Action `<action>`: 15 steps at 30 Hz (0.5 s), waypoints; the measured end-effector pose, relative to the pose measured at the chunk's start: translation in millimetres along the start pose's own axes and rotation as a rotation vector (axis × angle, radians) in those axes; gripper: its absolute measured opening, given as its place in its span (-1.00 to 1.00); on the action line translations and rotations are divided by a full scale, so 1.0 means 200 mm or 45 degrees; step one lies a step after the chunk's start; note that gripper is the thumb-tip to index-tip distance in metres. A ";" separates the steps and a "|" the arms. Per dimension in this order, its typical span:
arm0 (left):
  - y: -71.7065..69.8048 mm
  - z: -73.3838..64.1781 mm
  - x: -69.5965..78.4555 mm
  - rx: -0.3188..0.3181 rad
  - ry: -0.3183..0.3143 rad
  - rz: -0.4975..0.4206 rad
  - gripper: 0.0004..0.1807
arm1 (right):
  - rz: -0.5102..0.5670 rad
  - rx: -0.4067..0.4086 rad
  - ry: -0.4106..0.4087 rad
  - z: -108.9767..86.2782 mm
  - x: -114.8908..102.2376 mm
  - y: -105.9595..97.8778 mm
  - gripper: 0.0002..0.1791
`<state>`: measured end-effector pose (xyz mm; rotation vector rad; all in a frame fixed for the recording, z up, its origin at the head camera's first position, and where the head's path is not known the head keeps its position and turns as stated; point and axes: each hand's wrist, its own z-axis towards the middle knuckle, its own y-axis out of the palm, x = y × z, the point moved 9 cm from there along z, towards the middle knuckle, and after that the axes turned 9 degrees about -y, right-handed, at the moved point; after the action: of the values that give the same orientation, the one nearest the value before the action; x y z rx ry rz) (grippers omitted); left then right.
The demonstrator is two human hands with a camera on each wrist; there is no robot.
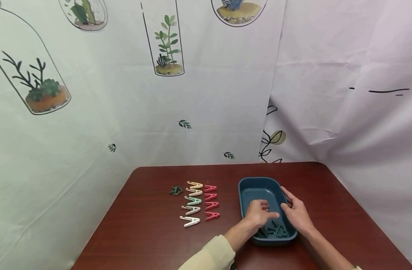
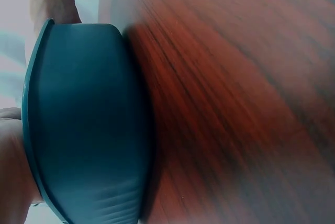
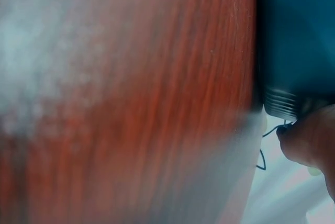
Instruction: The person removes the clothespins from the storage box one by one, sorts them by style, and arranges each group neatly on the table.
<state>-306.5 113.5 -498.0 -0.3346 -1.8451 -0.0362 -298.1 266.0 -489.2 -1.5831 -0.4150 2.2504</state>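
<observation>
A dark teal tray (image 1: 260, 180) stands on the right side of the table with several dark green clips (image 1: 277, 229) at its near end. My left hand (image 1: 257, 214) hangs over the inside of the tray, thumb stretched to the right and fingers loosely bent; nothing shows in it. My right hand (image 1: 296, 214) holds the tray's right rim, thumb over the inner side and fingers along the outside. The left wrist view shows the tray's outer wall (image 2: 89, 119) with part of the left hand (image 2: 13, 171) over the rim.
Left of the tray lie two columns of clothespins: one with yellow (image 1: 195, 185), mint (image 1: 193, 200) and white (image 1: 190, 221) ones, the other with several red ones (image 1: 212, 215). A dark green clip (image 1: 175, 190) lies beside them. A printed cloth (image 1: 206, 101) hangs behind the brown table (image 1: 142, 232).
</observation>
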 end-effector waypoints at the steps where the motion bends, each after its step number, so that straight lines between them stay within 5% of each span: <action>1: 0.00 0.00 0.00 0.000 -0.004 0.015 -0.46 | 0.004 0.000 0.001 0.00 0.00 0.00 -0.30; 8: 0.01 0.01 -0.02 0.014 -0.044 0.109 -0.71 | 0.009 -0.009 0.029 0.00 0.00 0.01 -0.30; 12: 0.04 0.03 -0.04 -0.023 -0.128 -0.143 -0.85 | -0.008 0.000 0.034 0.00 0.00 0.01 -0.30; 15: 0.04 0.04 -0.05 -0.032 -0.149 -0.172 -0.86 | -0.027 0.004 0.036 0.00 0.00 0.00 -0.30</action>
<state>-309.1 121.4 -511.1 -0.2327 -1.9829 -0.1355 -297.5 265.6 -490.5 -1.5998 -0.4185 2.2088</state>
